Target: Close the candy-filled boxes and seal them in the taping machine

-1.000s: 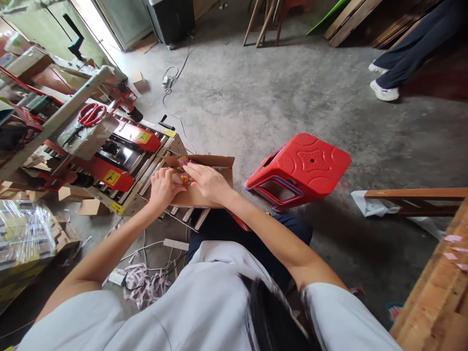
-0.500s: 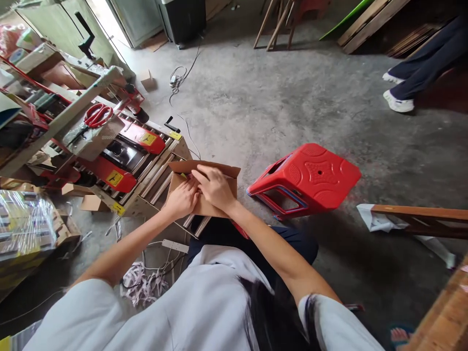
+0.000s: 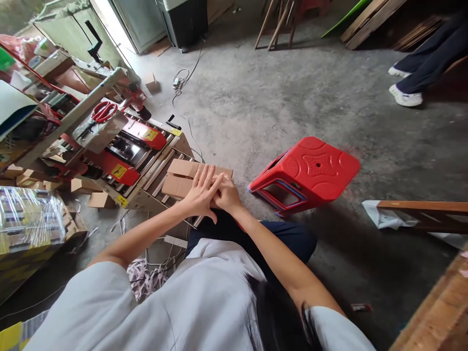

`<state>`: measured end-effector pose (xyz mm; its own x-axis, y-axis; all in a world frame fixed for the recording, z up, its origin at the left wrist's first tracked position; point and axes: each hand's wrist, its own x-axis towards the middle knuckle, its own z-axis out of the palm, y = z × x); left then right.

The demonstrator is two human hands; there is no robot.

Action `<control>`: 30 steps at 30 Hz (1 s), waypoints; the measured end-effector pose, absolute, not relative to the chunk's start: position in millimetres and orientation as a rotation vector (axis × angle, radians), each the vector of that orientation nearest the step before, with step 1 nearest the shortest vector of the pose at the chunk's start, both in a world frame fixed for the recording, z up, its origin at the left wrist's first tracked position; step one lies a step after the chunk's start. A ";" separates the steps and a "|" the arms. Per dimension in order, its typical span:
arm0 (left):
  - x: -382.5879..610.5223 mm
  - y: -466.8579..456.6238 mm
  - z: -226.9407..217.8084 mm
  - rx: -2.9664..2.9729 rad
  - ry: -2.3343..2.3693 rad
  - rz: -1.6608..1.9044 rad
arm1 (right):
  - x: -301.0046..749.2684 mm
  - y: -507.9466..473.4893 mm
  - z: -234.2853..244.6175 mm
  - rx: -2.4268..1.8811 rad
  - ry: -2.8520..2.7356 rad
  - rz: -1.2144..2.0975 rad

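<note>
1. Box (image 3: 179,185): cardboard, on the rollers (image 3: 160,173) at the machine's end, low in front of the person, partly under both hands.
2. Just changed: 0.5 s ago the far flap stood up & both hands were down in the open top. Now the top flaps (image 3: 184,167) lie folded over; contents out of sight. Narrow gap betw. them at the L end.
3. Meaning: top's covered, so work is on the outside of the box now. No tape seen on the visible part of the seam; flaps prob. stay down only b/c they're pressed (my read).
4. L hand (image 3: 200,196): grip apart, fingers spread wide, lying over the near flap; thumb sticks out past the near edge.
5. R hand (image 3: 228,195): fingers curled at the box's R end, right up against L fingers. Can't tell if its grip is clamped on anything, L hand's partly in the way.
6. Further out: machine (image 3: 117,171) to the L w/ red-handled scissors (image 3: 104,112) on top; red stool (image 3: 318,163) to the R, apart from box; co-worker's legs (image 3: 420,68) far R.
</note>
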<state>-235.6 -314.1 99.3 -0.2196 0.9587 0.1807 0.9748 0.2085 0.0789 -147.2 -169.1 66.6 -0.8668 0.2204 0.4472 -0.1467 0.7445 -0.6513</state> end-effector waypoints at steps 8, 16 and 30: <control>-266.5 -308.5 107.6 -1.999 -2.411 -0.063 | -102.0 -137.6 36.6 -0.453 -1.992 1.519; -384.2 -395.1 120.7 -2.131 -2.412 -0.061 | -116.3 -126.1 8.2 -0.601 -2.124 1.711; -453.4 -441.7 142.5 -1.269 -2.876 0.057 | 17.2 -100.0 -92.5 -1.241 -2.140 1.726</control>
<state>-453.4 -441.7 142.5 -0.6740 0.7385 -0.0165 0.7386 0.6734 -0.0322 17.2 -100.0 -92.5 -0.6551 0.6527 -0.3806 0.5101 0.0104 -0.8601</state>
